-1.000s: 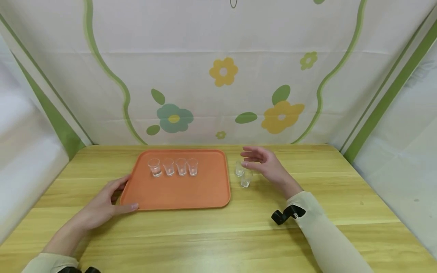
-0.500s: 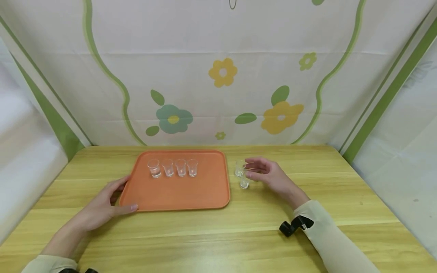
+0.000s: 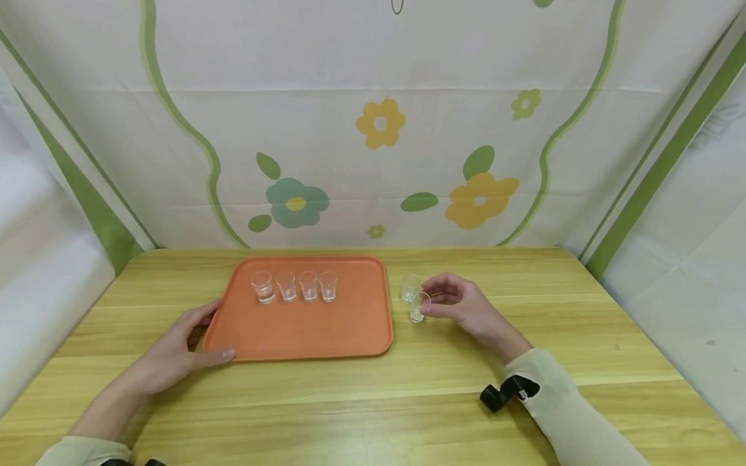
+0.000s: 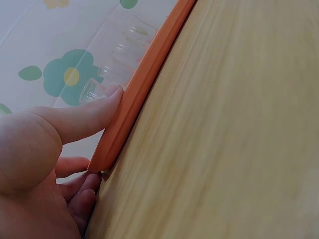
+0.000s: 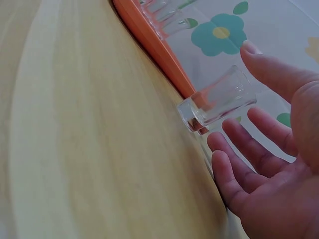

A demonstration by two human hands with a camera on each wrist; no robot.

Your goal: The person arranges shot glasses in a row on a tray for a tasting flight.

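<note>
An orange tray (image 3: pixel 315 333) lies on the table, with several clear shot glasses standing in a row across its far part, among them the leftmost shot glass (image 3: pixel 264 289). My left hand (image 3: pixel 169 353) holds the tray's near left corner, thumb (image 4: pixel 102 112) on the rim and fingers at the outer edge. Right of the tray stand two more glasses, a rear shot glass (image 3: pixel 410 289) and a front shot glass (image 3: pixel 416 312). Around the front one my right hand (image 3: pixel 466 310) is spread, thumb on one side and fingers on the other; the right wrist view shows a gap beside the thumb.
A wooden table (image 3: pixel 373 414) carries everything. Behind it hangs a white cloth (image 3: pixel 326 116) printed with flowers and leaves, and pale cloth sides (image 3: pixel 688 246) close in the left and right.
My right hand has come down from above the two loose glasses to the front one's side, shifting slightly right. The left hand stays on the tray corner.
</note>
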